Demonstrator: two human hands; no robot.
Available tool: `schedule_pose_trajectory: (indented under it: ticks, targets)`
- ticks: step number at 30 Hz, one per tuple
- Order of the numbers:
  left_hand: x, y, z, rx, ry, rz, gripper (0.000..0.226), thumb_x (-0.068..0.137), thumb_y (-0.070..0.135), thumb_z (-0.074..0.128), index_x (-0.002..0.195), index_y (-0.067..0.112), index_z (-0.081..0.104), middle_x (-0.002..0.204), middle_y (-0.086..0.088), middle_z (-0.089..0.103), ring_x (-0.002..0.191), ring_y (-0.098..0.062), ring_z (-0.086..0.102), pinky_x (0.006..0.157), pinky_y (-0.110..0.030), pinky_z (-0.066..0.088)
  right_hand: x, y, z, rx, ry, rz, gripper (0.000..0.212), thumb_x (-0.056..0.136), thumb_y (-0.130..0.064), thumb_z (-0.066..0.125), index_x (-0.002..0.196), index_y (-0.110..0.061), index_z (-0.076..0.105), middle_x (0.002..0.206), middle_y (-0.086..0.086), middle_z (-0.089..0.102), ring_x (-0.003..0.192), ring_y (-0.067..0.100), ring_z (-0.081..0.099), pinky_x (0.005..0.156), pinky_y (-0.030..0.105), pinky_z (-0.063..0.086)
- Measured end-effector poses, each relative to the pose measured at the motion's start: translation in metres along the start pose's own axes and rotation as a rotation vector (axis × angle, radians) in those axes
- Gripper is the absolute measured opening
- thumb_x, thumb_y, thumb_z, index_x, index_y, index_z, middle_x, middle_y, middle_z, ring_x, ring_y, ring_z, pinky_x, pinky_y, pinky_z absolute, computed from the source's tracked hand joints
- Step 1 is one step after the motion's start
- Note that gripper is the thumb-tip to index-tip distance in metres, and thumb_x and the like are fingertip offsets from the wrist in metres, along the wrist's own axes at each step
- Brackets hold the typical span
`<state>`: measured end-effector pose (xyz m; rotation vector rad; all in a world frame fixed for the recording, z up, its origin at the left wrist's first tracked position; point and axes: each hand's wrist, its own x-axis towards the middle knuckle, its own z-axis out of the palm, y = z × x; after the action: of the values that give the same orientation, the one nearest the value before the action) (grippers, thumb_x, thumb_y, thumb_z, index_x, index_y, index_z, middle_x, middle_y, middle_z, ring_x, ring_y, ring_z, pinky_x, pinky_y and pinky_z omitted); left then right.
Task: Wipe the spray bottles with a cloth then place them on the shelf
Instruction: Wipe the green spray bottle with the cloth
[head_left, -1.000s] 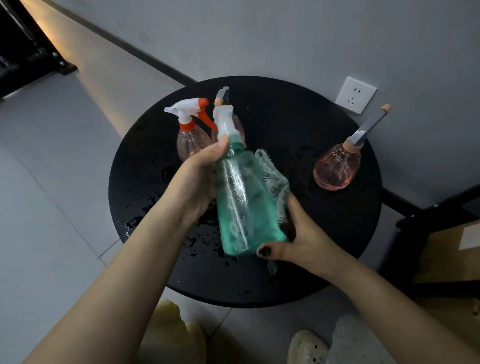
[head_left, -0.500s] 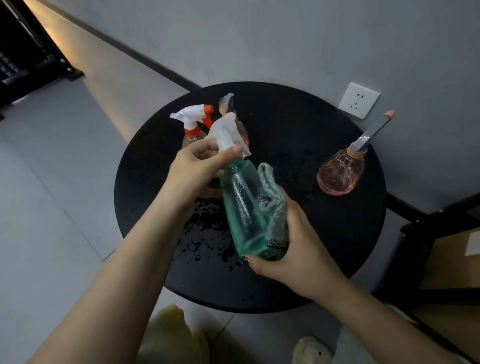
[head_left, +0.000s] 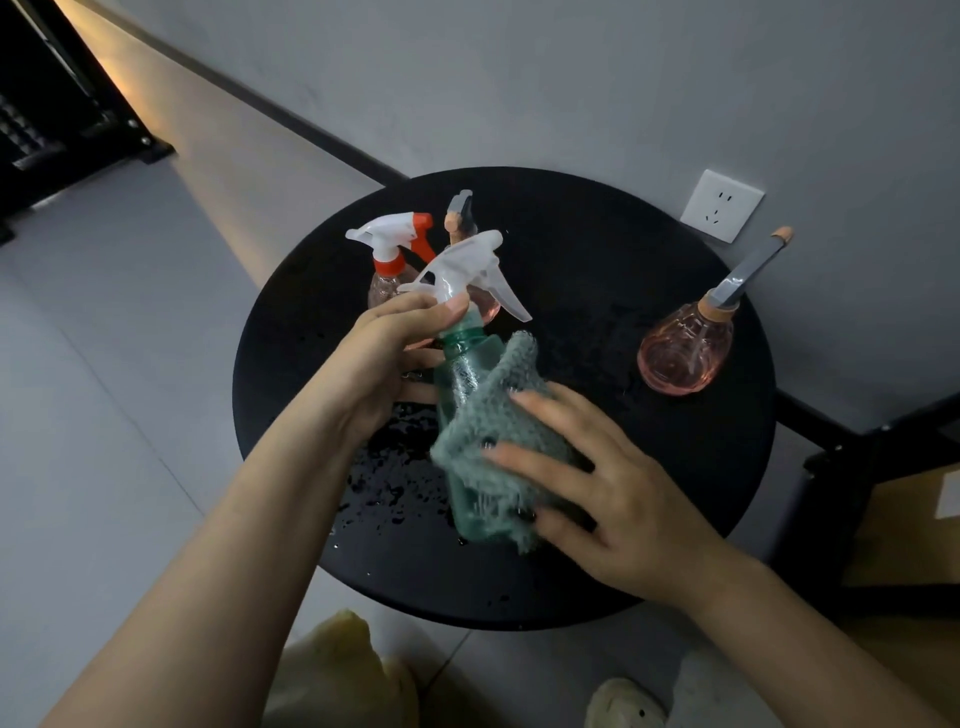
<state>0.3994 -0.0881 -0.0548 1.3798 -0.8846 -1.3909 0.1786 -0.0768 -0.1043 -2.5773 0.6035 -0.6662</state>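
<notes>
My left hand (head_left: 384, 358) pinches the bottle (head_left: 470, 395) neck; right fingers (head_left: 524, 454), spread, press the cloth (head_left: 493, 441) on. Best turn it slowly, wiping every side.

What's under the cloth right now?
The green spray bottle: the cloth wraps its lower body, pressed by the right hand. Neck and white trigger head stay exposed, held by the left hand. The covered surface can't be seen.

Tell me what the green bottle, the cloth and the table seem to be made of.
Green bottle: translucent, glossy plastic by the look; light passes through its body, white plastic trigger head. Cloth: soft, fuzzy grey-green textile, probably microfibre or terry; its pile and ragged edge show. Table: black, matte, faintly grainy top with water drops sitting on it; whether painted wood or metal cannot be told.
</notes>
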Motion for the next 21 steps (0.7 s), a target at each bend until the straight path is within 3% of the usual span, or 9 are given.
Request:
schedule_pose_trajectory:
  ticks: [4, 8, 10, 13, 18, 21]
  targets:
    - [0.001, -0.007, 0.012, -0.014, -0.051, -0.014, 0.017, 0.073, 0.031, 0.069, 0.076, 0.017, 0.059, 0.082, -0.008, 0.060, 0.077, -0.025, 0.055, 0.056, -0.029, 0.055, 0.018, -0.004, 0.003, 0.394, 0.127, 0.255, 0.046, 0.094, -0.039, 0.041, 0.139, -0.045, 0.034, 0.149, -0.017, 0.024, 0.136, -0.005, 0.025, 0.103, 0.007, 0.028]
    - [0.004, -0.012, 0.017, -0.061, -0.039, -0.021, 0.009, 0.089, 0.014, 0.054, 0.081, 0.014, 0.058, 0.085, -0.009, 0.058, 0.088, -0.031, 0.048, 0.057, -0.032, 0.056, 0.027, -0.005, 0.002, 0.520, 0.199, 0.325, 0.043, 0.094, -0.031, 0.043, 0.135, -0.039, 0.037, 0.142, -0.011, 0.040, 0.132, -0.004, 0.034, 0.104, 0.008, 0.026]
    - [0.003, -0.009, 0.015, -0.075, -0.039, -0.011, 0.006, 0.084, 0.019, 0.059, 0.081, 0.014, 0.059, 0.090, -0.012, 0.058, 0.091, -0.031, 0.047, 0.057, -0.033, 0.057, 0.023, -0.006, 0.002, 0.528, 0.187, 0.318, 0.043, 0.094, -0.030, 0.044, 0.135, -0.039, 0.037, 0.141, -0.012, 0.040, 0.131, -0.006, 0.034, 0.102, 0.006, 0.026]
    - [0.003, -0.006, 0.007, -0.043, -0.050, 0.014, 0.025, 0.072, 0.035, 0.061, 0.086, 0.014, 0.061, 0.095, -0.011, 0.061, 0.091, -0.031, 0.051, 0.063, -0.034, 0.057, 0.010, -0.007, 0.000, 0.508, 0.143, 0.286, 0.044, 0.094, -0.039, 0.046, 0.136, -0.047, 0.036, 0.144, -0.018, 0.034, 0.133, -0.006, 0.032, 0.102, 0.006, 0.027]
    - [0.005, -0.001, -0.003, -0.028, -0.037, 0.032, 0.026, 0.077, 0.039, 0.064, 0.087, 0.015, 0.060, 0.080, 0.002, 0.065, 0.072, -0.015, 0.063, 0.060, -0.030, 0.057, -0.016, -0.006, -0.005, 0.312, 0.034, 0.167, 0.043, 0.096, -0.051, 0.034, 0.139, -0.053, 0.028, 0.150, -0.019, 0.020, 0.137, 0.003, 0.030, 0.106, 0.018, 0.035]
    - [0.005, -0.002, 0.000, -0.022, -0.060, 0.032, 0.027, 0.078, 0.039, 0.061, 0.089, 0.015, 0.060, 0.082, 0.000, 0.065, 0.074, -0.016, 0.062, 0.062, -0.032, 0.056, -0.010, -0.007, -0.005, 0.384, 0.084, 0.190, 0.043, 0.096, -0.049, 0.036, 0.139, -0.051, 0.031, 0.148, -0.020, 0.025, 0.135, -0.002, 0.031, 0.103, 0.010, 0.031]
